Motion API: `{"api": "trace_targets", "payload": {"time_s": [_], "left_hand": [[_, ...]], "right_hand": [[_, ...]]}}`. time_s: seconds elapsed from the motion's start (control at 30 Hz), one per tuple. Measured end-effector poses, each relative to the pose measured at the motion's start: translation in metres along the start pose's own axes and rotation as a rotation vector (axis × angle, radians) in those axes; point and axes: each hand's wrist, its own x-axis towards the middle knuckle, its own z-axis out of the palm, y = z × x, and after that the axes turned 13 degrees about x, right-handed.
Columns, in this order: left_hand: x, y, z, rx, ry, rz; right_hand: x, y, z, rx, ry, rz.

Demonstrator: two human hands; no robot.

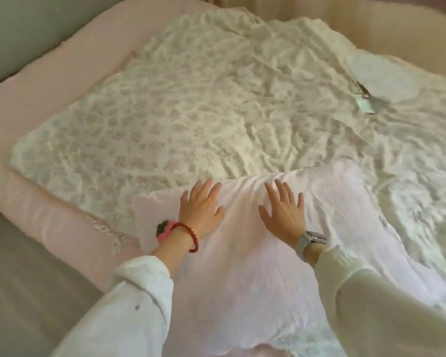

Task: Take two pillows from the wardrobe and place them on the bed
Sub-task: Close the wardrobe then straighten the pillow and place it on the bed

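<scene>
A pale pink pillow (245,266) lies flat on the bed (49,228), at the near edge on top of the crumpled white quilt (191,112). Both of my hands lie on its far part with fingers straight and spread. My left hand (201,207) presses near the pillow's left corner, a red bead bracelet on that wrist. My right hand (283,215) presses about a hand's width to the right, with a watch on the wrist. A second pillow (381,76), white, seems to lie at the far right of the bed.
A small pale device with a cord (366,105) lies on the quilt at the far right. A pink strawberry patch (162,231) shows on the pillow beside my left wrist. Grey floor (23,279) runs along the bed's left side.
</scene>
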Motion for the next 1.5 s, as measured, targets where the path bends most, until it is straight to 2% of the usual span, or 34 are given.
{"api": "trace_targets", "payload": {"time_s": [0.13, 0.2, 0.33, 0.4, 0.5, 0.6, 0.67, 0.83, 0.93, 1.03, 1.13, 1.2, 1.27, 1.33, 1.43, 1.5], "left_hand": [[0.068, 0.014, 0.025, 0.09, -0.182, 0.014], [0.076, 0.018, 0.033, 0.099, -0.183, -0.001], [0.059, 0.027, 0.016, -0.032, -0.042, 0.071], [0.034, 0.034, -0.003, -0.056, 0.15, 0.128], [-0.013, 0.052, -0.037, -0.03, 0.416, 0.231], [-0.059, 0.076, -0.07, -0.051, 0.526, 0.335], [-0.094, 0.092, -0.085, -0.088, 0.534, 0.437], [-0.173, 0.114, -0.099, -0.104, 0.329, 0.72], [-0.21, 0.117, -0.087, -0.112, 0.178, 0.822], [-0.242, 0.127, -0.078, -0.382, 0.043, 0.79], [-0.26, 0.15, -0.065, -0.573, 0.085, 0.631], [-0.266, 0.168, -0.052, -0.502, 0.071, 0.558], [-0.271, 0.185, -0.034, -0.324, -0.112, 0.539], [-0.278, 0.206, -0.017, -0.201, -0.257, 0.607], [-0.296, 0.243, 0.009, -0.149, -0.281, 0.771], [-0.307, 0.26, 0.023, -0.143, -0.274, 0.794]], "right_hand": [[0.056, 0.033, 0.005, -0.06, -0.113, 0.06], [0.054, 0.04, 0.01, -0.049, -0.113, 0.042], [0.018, 0.024, 0.007, 0.231, 0.063, 0.089], [-0.002, 0.006, -0.008, 0.381, 0.221, 0.157], [-0.027, -0.018, -0.04, 0.431, 0.407, 0.296], [-0.053, -0.036, -0.081, 0.593, 0.369, 0.476], [-0.078, -0.043, -0.104, 0.735, 0.338, 0.558], [-0.174, -0.043, -0.116, 0.921, 0.327, 0.64], [-0.232, -0.037, -0.1, 0.989, 0.379, 0.628], [-0.285, -0.028, -0.084, 0.962, 0.505, 0.548], [-0.337, -0.012, -0.069, 0.788, 0.663, 0.536], [-0.37, 0.003, -0.061, 0.677, 0.758, 0.586], [-0.398, 0.019, -0.058, 0.705, 0.82, 0.689], [-0.42, 0.033, -0.059, 0.821, 0.801, 0.695], [-0.437, 0.041, -0.062, 0.951, 0.688, 0.57], [-0.442, 0.055, -0.062, 0.958, 0.725, 0.601]]}}
